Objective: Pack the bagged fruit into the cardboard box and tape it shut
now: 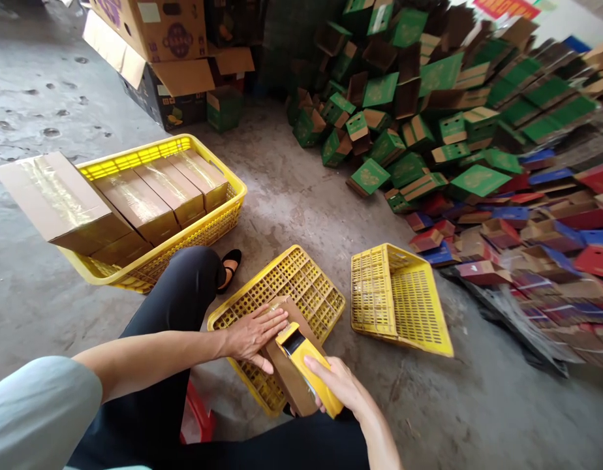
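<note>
A brown cardboard box (295, 384) rests on an upturned yellow plastic crate (304, 274) between my knees. My left hand (255, 334) lies flat on the box's far part, its fingers stretched out and holding nothing. In my right hand (338, 382) is a yellow tape dispenser (309, 365), gripped from the near end with the thumb on top. The dispenser's head sits over the box top, close to my left fingertips. Whether it touches the cardboard, I cannot tell.
At the left, a yellow crate (184, 243) holds several taped boxes, one lying tilted on top (61, 196). Another yellow crate (419, 294) lies on its side at the right. Heaps of green boxes (372, 176) and red-blue boxes (502, 232) fill the back right. A red stool (198, 414) shows beneath me.
</note>
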A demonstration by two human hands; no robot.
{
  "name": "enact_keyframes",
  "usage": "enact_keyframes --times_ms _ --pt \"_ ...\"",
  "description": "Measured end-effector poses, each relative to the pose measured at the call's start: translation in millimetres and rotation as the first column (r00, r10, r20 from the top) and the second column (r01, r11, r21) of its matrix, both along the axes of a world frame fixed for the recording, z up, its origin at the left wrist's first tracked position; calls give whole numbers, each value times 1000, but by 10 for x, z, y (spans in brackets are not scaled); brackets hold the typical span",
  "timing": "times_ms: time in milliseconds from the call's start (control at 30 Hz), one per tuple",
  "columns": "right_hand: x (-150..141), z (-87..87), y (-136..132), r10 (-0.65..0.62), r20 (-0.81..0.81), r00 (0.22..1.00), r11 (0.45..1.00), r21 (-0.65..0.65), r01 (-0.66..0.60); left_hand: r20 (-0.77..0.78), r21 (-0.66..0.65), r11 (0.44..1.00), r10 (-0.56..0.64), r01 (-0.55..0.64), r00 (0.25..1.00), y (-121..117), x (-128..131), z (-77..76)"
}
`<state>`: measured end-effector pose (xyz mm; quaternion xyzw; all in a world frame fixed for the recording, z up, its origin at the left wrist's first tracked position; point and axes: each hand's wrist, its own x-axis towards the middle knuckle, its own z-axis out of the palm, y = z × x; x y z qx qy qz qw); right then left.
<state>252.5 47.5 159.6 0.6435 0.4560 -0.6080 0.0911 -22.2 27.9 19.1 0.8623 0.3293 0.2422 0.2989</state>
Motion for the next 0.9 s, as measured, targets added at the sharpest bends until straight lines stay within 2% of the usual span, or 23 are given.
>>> enact_keyframes --times_ms 133,300,400,467,667,900 --pt "80 -1 -90 -19 25 999 999 39 18 -14 18 1000 0 1 1000 -18 -9 8" --pt "10 16 -106 -19 64 998 996 90 13 -9 29 999 31 -30 999 -74 90 38" --pt "-31 35 -116 -42 66 997 992 120 33 -1 27 1000 -5 5 1000 -84 180 35" --pt "-39 44 -106 -53 45 998 994 100 49 4 30 999 -41 41 999 -75 216 16" --pt "-43 28 48 -17 -17 1000 996 -93 15 28 64 995 -74 72 997 -52 214 -57" --pt "-21 -27 -3 -73 14 997 996 -43 73 2 46 996 -74 73 997 -49 225 -49"
